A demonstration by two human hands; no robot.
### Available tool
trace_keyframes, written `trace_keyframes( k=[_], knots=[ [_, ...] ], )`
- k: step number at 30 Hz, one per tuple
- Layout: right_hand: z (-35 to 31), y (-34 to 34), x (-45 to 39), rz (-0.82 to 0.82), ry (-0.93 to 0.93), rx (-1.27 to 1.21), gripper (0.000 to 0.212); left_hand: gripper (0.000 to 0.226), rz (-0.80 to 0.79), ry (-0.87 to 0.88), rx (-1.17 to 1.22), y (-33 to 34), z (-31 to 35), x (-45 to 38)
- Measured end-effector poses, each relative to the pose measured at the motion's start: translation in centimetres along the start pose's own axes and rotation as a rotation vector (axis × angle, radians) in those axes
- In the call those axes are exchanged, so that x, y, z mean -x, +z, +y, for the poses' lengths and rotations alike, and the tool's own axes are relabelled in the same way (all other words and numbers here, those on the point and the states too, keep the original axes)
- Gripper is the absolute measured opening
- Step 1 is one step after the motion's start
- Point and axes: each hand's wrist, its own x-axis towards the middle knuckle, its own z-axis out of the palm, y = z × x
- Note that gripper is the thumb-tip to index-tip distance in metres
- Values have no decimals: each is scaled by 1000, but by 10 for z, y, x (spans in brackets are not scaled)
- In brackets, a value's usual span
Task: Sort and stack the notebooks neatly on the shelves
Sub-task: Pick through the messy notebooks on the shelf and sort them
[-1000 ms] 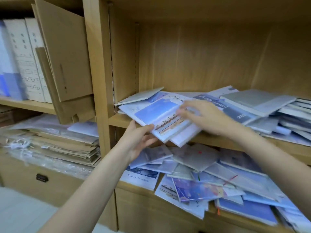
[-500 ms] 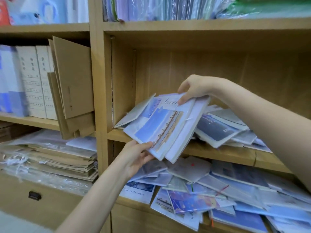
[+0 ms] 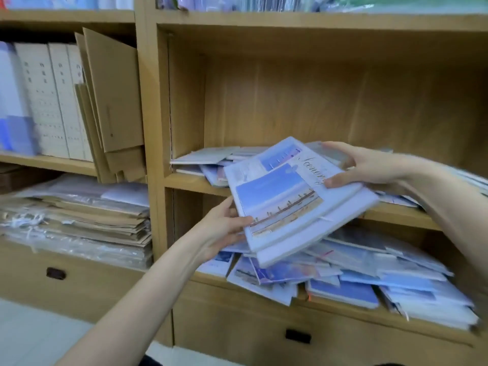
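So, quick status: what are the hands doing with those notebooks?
Both hands gripping: left hand at bundle's lower corner, right hand at top edge. Notebook bundle lifted, tilted, in front of middle shelf. Loose notebooks scattered below.

Top notebook (image 3: 280, 196) in my stack was pale lavender-white, with a blue-sky-over-tan-shore photo panel and dark script lettering. Loose notebooks (image 3: 351, 270) on the lower shelf were mostly blue, white and lilac, one with a purple-pink cover (image 3: 280, 273). Shelving (image 3: 317, 101) was light tan wood grain. Binders (image 3: 50, 101) at left were cream with dark marks; folders (image 3: 113, 93) beside them plain brown card. Drawer pulls (image 3: 298, 336) were black.
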Motion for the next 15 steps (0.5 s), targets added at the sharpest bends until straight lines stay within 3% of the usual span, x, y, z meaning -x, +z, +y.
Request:
trace_keyframes(
  k=[2, 7, 10, 15],
  knots=[
    [24, 30, 11, -6, 0, -252, 90, 68, 12, 32, -71, -10, -18, 15],
    [63, 126, 18, -14, -163, -251, 99, 90, 105, -48, -187, -53, -81, 63],
    [76, 184, 17, -130, -275, -277, 87, 86, 116, -183, -264, -78, -119, 88],
    [105, 235, -3, -246, 9, -459, 69, 61, 65, -348, -272, -104, -133, 85]
  ],
)
